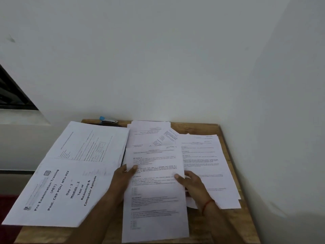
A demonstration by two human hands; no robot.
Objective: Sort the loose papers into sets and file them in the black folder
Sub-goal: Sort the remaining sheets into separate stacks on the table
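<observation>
A printed question sheet (154, 194) is lifted off the small wooden table (233, 224) in the middle. My left hand (123, 178) grips its left edge with the thumb on top. My right hand (190, 182) grips its right edge the same way. A large folded sheet headed "Pre Examination Training" (59, 182) overhangs the table's left side. More printed sheets lie fanned at the back middle (149, 134) and in a stack on the right (207, 166). A black folder (112, 124) shows only as a dark strip under the papers at the back left.
A stapler with a blue end (108, 120) rests on the folder at the table's back edge. White walls (175, 59) close in behind and to the right. A dark window opening (12, 92) sits at the far left, and dark red fabric (8, 208) at the lower left.
</observation>
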